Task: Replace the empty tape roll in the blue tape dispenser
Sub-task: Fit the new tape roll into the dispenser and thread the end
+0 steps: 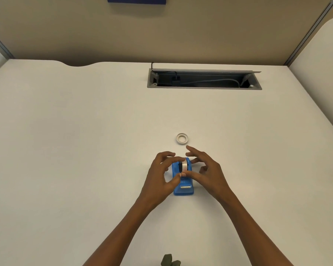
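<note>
The blue tape dispenser (183,186) stands on the white desk (85,150) in front of me, cutter end toward me. A clear tape roll (184,165) on a black hub sits upright in its cradle. My left hand (161,175) curls around the dispenser's left side, thumb and fingers touching the roll. My right hand (206,169) is on the right side, its thumb pressed on the roll's near edge beside my left thumb, the other fingers spread. A white empty tape core (182,138) lies flat on the desk just beyond the hands.
An open grey cable tray (204,80) with cords is set into the desk at the back. Beige partition walls enclose the desk, with a blue sign (136,0) at the top. A dark green object (170,261) peeks in at the bottom edge.
</note>
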Motion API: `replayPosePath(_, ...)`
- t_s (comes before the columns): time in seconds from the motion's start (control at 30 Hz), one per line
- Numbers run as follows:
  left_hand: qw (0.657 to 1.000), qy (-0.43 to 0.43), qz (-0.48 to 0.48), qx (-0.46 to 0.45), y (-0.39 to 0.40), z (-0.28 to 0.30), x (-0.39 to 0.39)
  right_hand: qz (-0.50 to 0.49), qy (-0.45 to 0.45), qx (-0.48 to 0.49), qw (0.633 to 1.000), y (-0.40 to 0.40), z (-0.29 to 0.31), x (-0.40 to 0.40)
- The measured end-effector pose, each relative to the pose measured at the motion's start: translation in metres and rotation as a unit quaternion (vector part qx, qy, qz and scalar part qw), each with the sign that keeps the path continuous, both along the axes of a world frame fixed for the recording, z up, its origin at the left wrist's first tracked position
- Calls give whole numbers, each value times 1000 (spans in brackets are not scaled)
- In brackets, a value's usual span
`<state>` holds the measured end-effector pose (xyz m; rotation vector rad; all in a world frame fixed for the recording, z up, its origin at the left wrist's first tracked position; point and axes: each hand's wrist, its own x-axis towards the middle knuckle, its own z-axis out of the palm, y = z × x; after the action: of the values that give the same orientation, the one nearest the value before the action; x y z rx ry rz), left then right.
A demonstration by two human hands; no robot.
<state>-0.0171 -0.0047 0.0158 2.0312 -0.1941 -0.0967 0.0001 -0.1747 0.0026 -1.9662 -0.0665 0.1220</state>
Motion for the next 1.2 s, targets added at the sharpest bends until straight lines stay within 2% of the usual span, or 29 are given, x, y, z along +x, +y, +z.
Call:
replayPosePath(0.2,1000,4,-8,18,-1,-5,4,-20,1,22,1000,-1,1,-2)
replayPosePath(0.3,1000,6,-3,12,-3,-6,6,-32,-27,31,999,-2,3,-5)
replayPosePath(0.5,1000,4,-3,-4,-7,-10,6,6,-62,-2,998,-1,9,-8)
replayPosePath(0.9,1000,4,4,-31,-6,-18,8,10,-36,-5,999,1,9,-6)
replayPosePath(1.2,996,21,22,-84,-7,-14,9,-1,-5,0,1000,4,3,-1)
